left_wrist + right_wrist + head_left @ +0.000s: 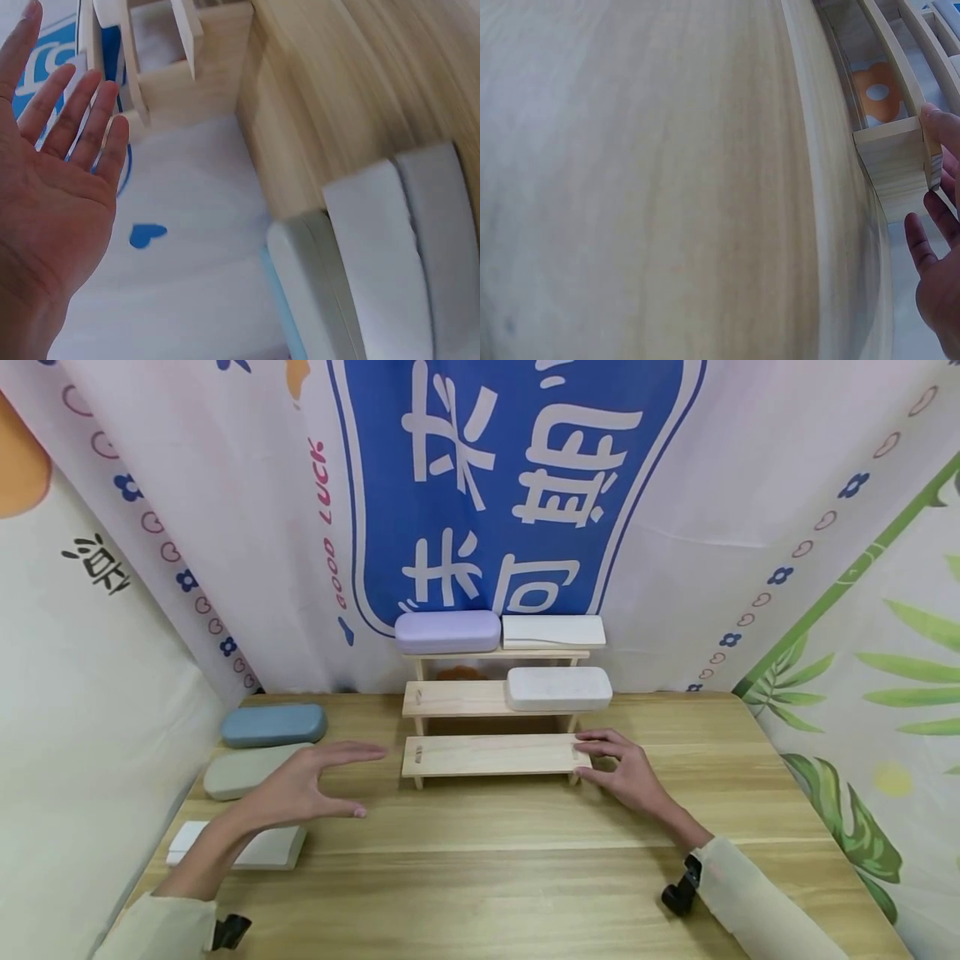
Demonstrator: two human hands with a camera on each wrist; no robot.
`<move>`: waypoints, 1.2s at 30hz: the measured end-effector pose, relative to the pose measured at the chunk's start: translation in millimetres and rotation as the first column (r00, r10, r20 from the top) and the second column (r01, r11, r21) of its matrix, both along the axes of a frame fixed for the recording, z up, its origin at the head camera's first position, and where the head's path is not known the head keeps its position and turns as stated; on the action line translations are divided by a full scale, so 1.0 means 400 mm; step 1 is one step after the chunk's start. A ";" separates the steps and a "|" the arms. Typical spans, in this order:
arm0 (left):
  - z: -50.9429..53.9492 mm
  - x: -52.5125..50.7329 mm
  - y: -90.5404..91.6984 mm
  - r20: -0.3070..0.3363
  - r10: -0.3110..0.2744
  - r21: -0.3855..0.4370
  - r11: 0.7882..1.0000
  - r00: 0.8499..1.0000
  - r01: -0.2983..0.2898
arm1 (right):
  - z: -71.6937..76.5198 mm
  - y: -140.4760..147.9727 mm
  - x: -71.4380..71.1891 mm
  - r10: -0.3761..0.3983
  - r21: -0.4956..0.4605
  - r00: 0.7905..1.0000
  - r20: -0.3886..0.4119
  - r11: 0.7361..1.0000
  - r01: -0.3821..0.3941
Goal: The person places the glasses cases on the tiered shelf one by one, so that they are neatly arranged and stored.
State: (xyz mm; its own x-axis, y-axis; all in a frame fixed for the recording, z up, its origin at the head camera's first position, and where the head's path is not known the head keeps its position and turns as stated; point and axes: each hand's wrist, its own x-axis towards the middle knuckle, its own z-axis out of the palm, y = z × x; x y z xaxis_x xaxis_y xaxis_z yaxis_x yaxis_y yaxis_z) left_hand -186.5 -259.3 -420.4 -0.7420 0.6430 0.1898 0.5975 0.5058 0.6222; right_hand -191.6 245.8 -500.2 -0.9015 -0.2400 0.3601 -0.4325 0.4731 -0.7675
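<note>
A three-tier wooden rack [487, 755] stands at the back of the table. Its top tier bears a purple case [447, 632] and a white case [553, 632]; another white case [558, 688] lies on the right of the middle tier. The bottom tier holds nothing. My right hand [626, 775] grips that tier's right end, thumb at the front edge, as the right wrist view also shows the hand [939, 292] there. My left hand [292, 789], fingers and thumb spread apart, hovers left of the rack, touching nothing; its palm [60, 217] shows in the left wrist view.
On the table's left side lie a blue case [273, 725], a grey-green case [240, 773] partly behind my left hand, and a white case [277, 849] under my left forearm. A printed curtain [675, 568] hangs behind the table and along its sides.
</note>
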 end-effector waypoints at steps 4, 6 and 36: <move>-0.006 0.002 -0.032 0.006 0.021 -0.022 1.000 1.000 -0.021 | 0.001 0.001 -0.001 0.007 -0.004 1.000 0.007 1.000 -0.007; -0.009 0.004 -0.047 0.009 0.026 -0.032 0.999 1.000 -0.025 | 0.002 0.000 -0.001 0.006 -0.006 1.000 0.010 1.000 -0.006; -0.056 0.052 -0.254 -0.025 0.082 -0.074 0.994 0.996 -0.084 | 0.001 -0.001 0.001 -0.007 -0.012 1.000 0.010 1.000 0.007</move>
